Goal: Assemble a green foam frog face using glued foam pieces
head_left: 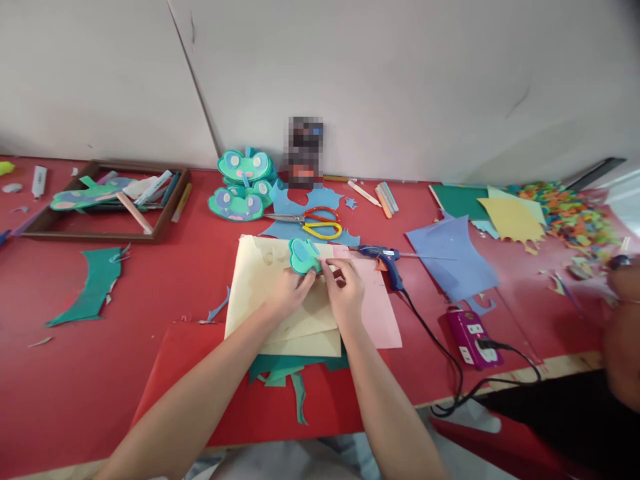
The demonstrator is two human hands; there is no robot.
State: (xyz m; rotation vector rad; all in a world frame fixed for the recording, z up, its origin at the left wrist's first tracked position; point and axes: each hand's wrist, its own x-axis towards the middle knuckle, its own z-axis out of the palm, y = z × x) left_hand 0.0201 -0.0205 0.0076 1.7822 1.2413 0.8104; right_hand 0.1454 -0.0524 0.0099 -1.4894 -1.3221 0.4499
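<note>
Between my hands is a teal cutout (301, 259) with blue patches, raised over a cream sheet (255, 313). My left hand (289, 288) is closed on its lower edge. The thumb and index finger of my right hand (346, 283) pinch together at the cutout's right edge; whether something small sits between them I cannot make out. Just beyond lie scissors (315, 222) with red and yellow handles, on blue scraps (283, 200). A blue glue gun (383, 257) rests to the right, on a pink sheet (387, 320). Similar teal face cutouts (237, 203) are stacked behind, on the left.
A brown frame tray (163, 230) with pens stands far left. The glue gun's cord runs near a purple power box (473, 339). Blue foam (453, 260), yellow foam (515, 217) and a pile of colourful scraps (570, 217) lie right. Another person's arm (623, 333) shows at the right edge.
</note>
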